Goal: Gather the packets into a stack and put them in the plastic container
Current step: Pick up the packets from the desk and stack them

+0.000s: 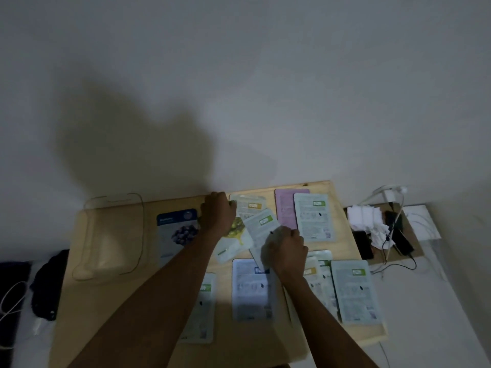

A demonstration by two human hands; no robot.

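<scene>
Several flat packets lie spread over a wooden table (111, 301). My left hand (216, 211) is closed at the far edge, gripping the left side of a pale packet with a yellow label (251, 205). My right hand (285, 252) pinches the near end of a tilted packet with a green label (261, 224). A yellow-printed packet (235, 239) lies under both. A blueberry packet (176, 229) lies to the left, beside the clear plastic container (111, 235), which holds nothing. Other packets: pink (284, 208), pale green (313, 216), white-blue (251, 290), and a pile at the right (354, 293).
A low side surface on the right holds white tissue (365, 219), dark phones (398, 232) and cables (393, 264). Dark cloth (49, 282) and a white cable (13, 301) lie left of the table. A bare wall stands right behind the table.
</scene>
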